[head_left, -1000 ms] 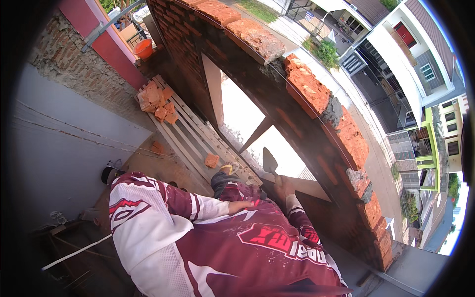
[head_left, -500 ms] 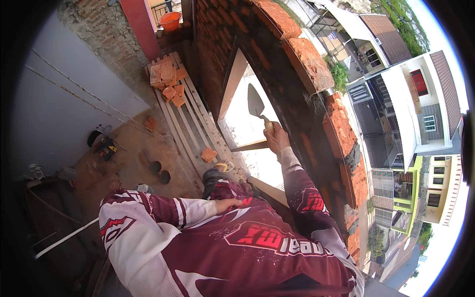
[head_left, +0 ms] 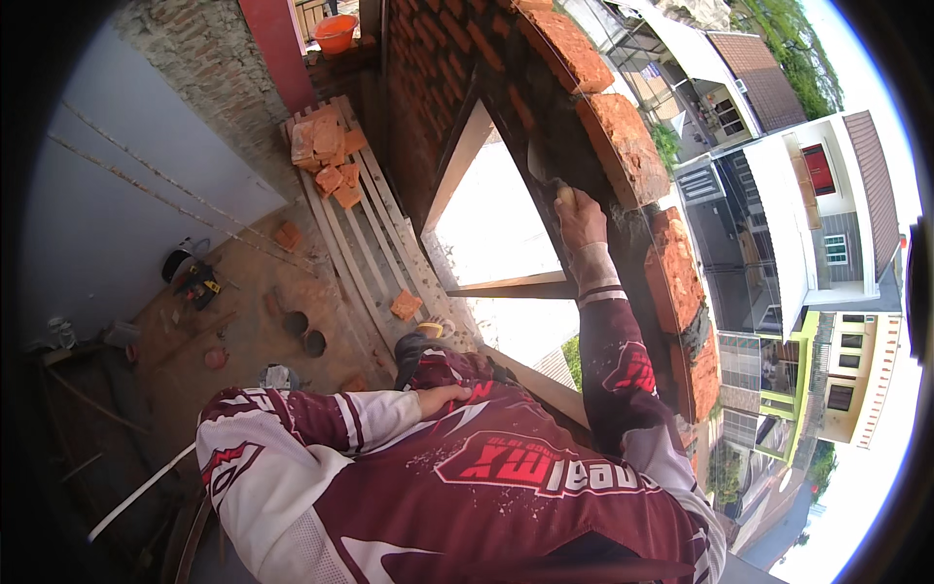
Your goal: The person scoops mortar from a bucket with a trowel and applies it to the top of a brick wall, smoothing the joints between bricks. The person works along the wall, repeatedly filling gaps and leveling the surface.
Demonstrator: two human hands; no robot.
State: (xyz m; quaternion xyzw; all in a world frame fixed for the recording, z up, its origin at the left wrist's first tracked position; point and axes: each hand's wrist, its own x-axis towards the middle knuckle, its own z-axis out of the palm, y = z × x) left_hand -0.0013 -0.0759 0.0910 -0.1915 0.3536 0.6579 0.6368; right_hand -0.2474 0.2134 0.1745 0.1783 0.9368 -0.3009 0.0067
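My right hand [head_left: 582, 219] is closed around the handle of a trowel [head_left: 540, 167]. Its blade lies against the dark, mortar-smeared face of the brick wall [head_left: 608, 234], beside the wooden window frame [head_left: 457, 175], and blends with the mortar there. Orange bricks [head_left: 623, 146] line the wall's top, just right of that hand. Low in the view, my left hand [head_left: 443, 399] rests flat on my lap with nothing visible in it; part of its fingers is hard to make out.
Slatted planks [head_left: 365, 234] run along the wall, with a pile of broken bricks [head_left: 326, 146] and one loose piece [head_left: 406, 305] on them. An orange bucket [head_left: 335, 33] stands at the far end. Tools [head_left: 199, 282] lie on the floor at left. Houses [head_left: 827, 185] show beyond the wall.
My right hand has moved right and away from me, bringing the trowel from in front of the window opening to the wall face. My left hand stays on my lap.
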